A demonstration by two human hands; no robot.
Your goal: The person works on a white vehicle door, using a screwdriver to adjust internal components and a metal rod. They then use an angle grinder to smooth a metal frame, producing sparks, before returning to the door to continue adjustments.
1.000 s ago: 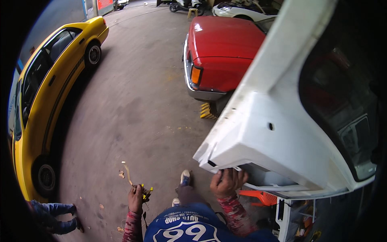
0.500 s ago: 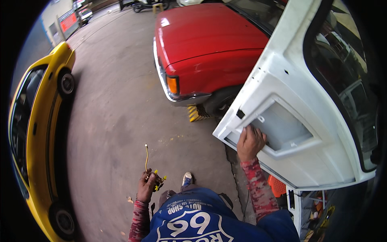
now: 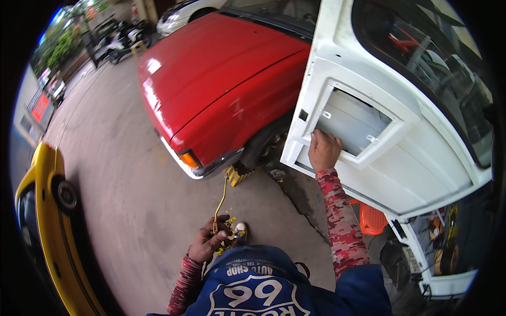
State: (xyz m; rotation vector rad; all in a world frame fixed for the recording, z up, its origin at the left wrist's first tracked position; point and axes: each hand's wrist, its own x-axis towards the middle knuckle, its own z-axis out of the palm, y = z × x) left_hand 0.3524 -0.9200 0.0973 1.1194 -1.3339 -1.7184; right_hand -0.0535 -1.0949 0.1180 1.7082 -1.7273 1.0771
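Observation:
My left hand (image 3: 204,245), low in the middle, is closed on a small brass-coloured metal mechanism (image 3: 230,236) with bright yellow bits. A long thin rod (image 3: 222,198) sticks up from it past my fingers. Whether it is a door latch, I cannot tell for certain. On the right, my right hand (image 3: 323,150) has its fingers curled over the lower edge of a rectangular opening in a white vehicle door (image 3: 406,181). Small white brackets (image 3: 372,139) sit at the opening's sides. A dark window fills the door's upper part.
Ahead stands a red car (image 3: 232,79), its front wheel beside a yellow-and-black striped block (image 3: 238,176). A yellow car (image 3: 55,226) is at the left. Below the door are an orange plastic stool (image 3: 372,218) and a white frame (image 3: 448,284). A crack (image 3: 303,213) runs across the concrete.
My view has swung left and forward, with the red car and white door nearer. My left hand has moved right with the mechanism; the right hand stays on the opening's edge.

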